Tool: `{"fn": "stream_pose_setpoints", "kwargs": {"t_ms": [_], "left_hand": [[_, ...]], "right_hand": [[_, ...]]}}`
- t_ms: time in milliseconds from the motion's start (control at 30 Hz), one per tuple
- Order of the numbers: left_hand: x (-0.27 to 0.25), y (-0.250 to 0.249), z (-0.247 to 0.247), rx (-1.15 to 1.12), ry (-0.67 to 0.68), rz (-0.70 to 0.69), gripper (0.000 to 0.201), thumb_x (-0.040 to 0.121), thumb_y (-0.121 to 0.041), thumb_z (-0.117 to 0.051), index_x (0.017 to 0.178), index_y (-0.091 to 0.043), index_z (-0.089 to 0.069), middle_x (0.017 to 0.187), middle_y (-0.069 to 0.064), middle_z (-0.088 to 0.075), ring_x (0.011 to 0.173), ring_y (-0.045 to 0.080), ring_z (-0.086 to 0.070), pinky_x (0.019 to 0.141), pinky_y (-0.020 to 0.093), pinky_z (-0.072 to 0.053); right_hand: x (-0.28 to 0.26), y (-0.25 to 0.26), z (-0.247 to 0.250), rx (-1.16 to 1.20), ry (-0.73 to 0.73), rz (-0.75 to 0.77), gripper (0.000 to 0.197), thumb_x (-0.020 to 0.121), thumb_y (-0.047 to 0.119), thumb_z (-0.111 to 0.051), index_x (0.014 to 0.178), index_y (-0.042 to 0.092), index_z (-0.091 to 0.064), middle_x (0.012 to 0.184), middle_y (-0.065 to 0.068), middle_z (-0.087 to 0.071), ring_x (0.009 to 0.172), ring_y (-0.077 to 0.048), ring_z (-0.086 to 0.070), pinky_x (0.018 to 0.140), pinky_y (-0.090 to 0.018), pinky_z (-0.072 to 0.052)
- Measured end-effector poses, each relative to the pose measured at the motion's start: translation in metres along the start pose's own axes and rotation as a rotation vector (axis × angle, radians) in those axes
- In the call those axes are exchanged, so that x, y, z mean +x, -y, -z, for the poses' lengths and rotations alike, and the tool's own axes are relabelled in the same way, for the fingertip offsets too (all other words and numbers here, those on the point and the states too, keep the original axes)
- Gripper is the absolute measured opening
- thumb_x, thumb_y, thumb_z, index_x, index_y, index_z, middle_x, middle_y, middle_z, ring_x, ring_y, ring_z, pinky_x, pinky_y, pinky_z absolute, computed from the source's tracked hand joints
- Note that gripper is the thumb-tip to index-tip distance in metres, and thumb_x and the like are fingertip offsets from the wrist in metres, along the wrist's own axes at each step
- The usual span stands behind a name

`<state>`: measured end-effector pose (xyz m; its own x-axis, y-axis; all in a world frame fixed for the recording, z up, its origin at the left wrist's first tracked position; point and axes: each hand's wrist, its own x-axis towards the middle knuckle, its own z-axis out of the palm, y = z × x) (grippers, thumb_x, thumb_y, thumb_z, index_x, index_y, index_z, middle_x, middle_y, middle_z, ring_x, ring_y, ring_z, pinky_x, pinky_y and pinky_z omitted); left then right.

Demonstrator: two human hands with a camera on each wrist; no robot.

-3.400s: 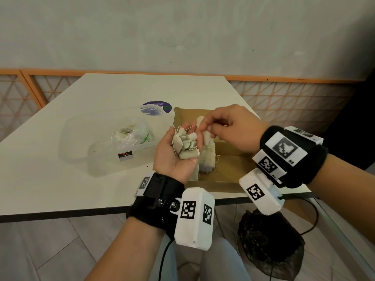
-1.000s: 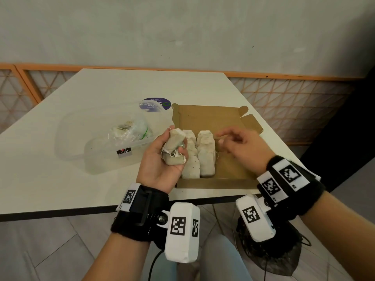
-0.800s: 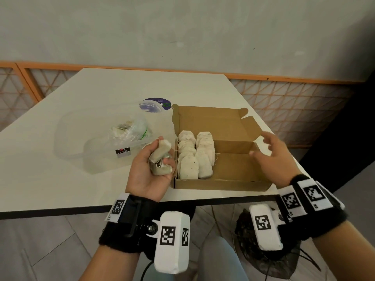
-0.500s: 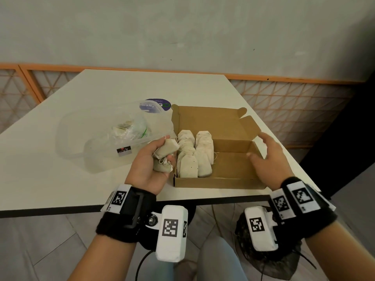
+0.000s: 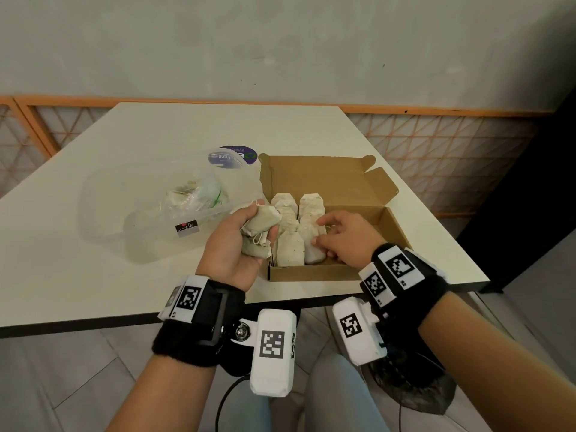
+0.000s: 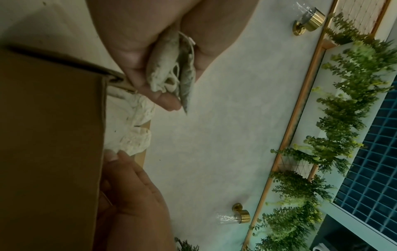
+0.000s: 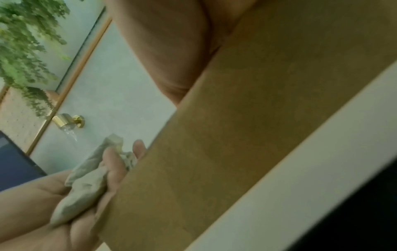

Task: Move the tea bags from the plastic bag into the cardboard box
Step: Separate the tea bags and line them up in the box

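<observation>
An open cardboard box (image 5: 367, 241) sits at the table's near edge. Two rows of pale tea bags (image 5: 290, 247) fill its left half; its right half is bare. My left hand (image 5: 260, 227) grips a small bundle of tea bags (image 5: 260, 222) just left of the box; the left wrist view shows the bundle (image 6: 171, 68) in that hand. My right hand (image 5: 322, 241) is inside the box, its loosely bent fingers resting on the right row and holding nothing. The clear plastic bag (image 5: 193, 198) with more tea bags lies left of the box.
The bag lies in a clear plastic tub (image 5: 131, 219) bearing a small dark label. A round purple sticker or lid (image 5: 238, 154) lies behind it. The white table (image 5: 93, 169) ends at a dark front edge. A black mesh bag (image 5: 414, 388) sits on the floor below.
My right hand left the box's right wall and moved left onto the tea bags in the box. My left hand kept its bundle and shifted slightly toward the box.
</observation>
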<state>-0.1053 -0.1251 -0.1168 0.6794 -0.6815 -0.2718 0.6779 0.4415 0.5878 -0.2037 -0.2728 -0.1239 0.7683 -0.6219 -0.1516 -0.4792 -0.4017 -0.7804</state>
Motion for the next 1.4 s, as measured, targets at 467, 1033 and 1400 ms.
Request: {"fn": "stream_pose_setpoints", "kwargs": {"t_ms": [467,1033,1400], "left_hand": [[0.001,0.006,-0.012,-0.05,0.139,0.05,0.013,0.096,-0.01,-0.044,0.096,-0.007,-0.057,0.094,0.012,-0.065,0.091,0.023,-0.065,0.078,0.029,-0.055],[0.003,0.007,-0.007,-0.084,0.143,0.082,0.013,0.096,-0.01,-0.047,0.098,-0.007,-0.059,0.11,0.016,-0.063,0.094,0.024,-0.064,0.074,0.03,-0.057],[0.004,0.006,-0.005,-0.102,0.136,0.12,0.013,0.095,-0.011,-0.048,0.101,-0.006,-0.059,0.114,0.017,-0.063,0.112,0.029,-0.061,0.075,0.032,-0.057]], "right_hand": [[0.004,0.012,0.012,0.302,0.058,-0.144,0.01,0.084,0.008,-0.066,0.077,0.007,-0.059,0.067,-0.01,-0.06,0.051,-0.012,-0.053,0.048,-0.017,-0.047],[0.022,0.07,0.019,-1.017,0.261,0.332,0.042,0.079,0.029,-0.071,0.116,0.017,-0.054,0.072,0.013,-0.036,0.083,-0.015,-0.045,0.057,-0.023,-0.031],[0.032,0.067,0.017,-0.978,0.224,0.258,0.025,0.083,0.022,-0.068,0.102,0.007,-0.062,0.085,0.0,-0.053,0.08,-0.014,-0.046,0.052,-0.014,-0.027]]}}
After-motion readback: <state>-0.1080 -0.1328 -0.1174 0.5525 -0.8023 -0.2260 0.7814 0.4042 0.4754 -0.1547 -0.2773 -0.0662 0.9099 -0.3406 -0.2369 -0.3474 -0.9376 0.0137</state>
